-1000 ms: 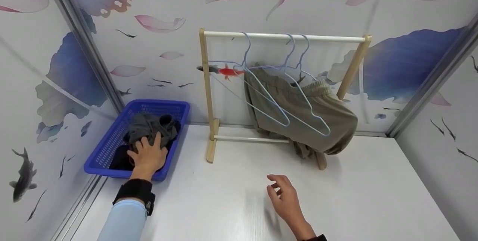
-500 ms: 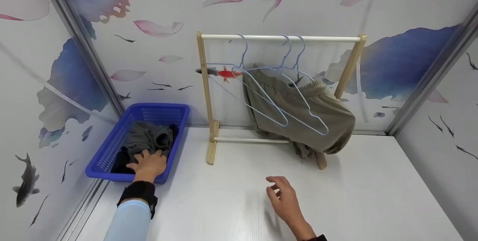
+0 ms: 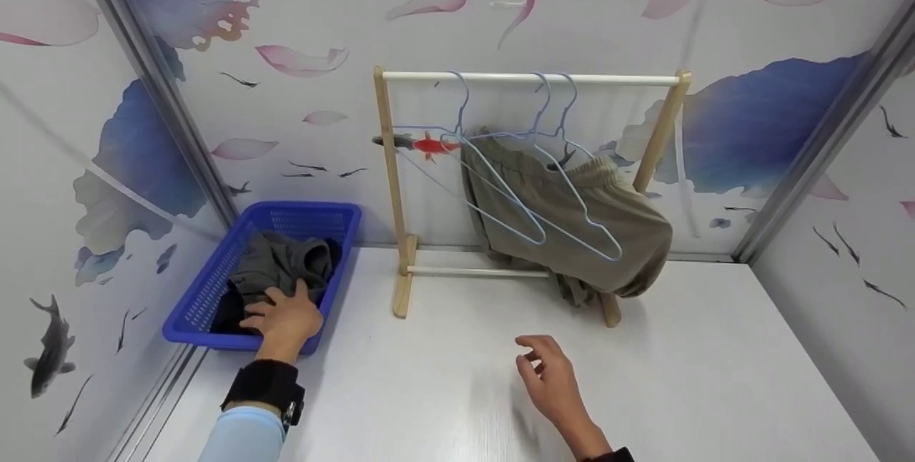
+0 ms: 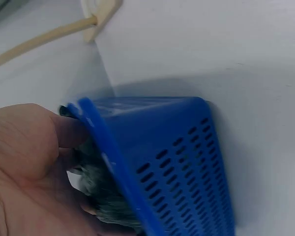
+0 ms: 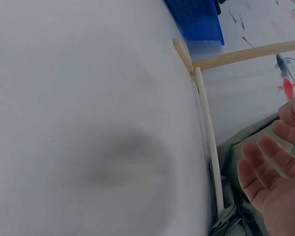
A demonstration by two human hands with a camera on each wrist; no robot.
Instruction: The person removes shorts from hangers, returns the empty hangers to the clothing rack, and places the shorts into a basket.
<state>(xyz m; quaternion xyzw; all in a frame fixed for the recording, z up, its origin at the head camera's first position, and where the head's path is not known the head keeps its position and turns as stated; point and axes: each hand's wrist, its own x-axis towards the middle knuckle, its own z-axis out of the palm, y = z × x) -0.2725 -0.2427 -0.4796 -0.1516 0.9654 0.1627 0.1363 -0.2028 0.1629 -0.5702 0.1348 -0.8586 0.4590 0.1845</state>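
My left hand rests with spread fingers on a dark grey garment in a blue plastic basket. Black cloth lies beside that garment, partly under the fingers. In the left wrist view the thumb is right at the basket's rim and the fingertips are hidden among the cloth. My right hand hovers over the white table, fingers loosely bent and holding nothing. Nearest to it are olive-brown shorts on a small wooden rack, with several light blue hangers on its white rail.
The rack's left wooden post stands a little right of the basket. Its low white crossbar runs close to the back wall. White panels with painted petals and fish enclose the white table at the back and both sides.
My left hand has shifted slightly towards me on the grey garment, which lies flatter and nearer the basket's front. The head view has tilted a little. My right hand has hardly moved.
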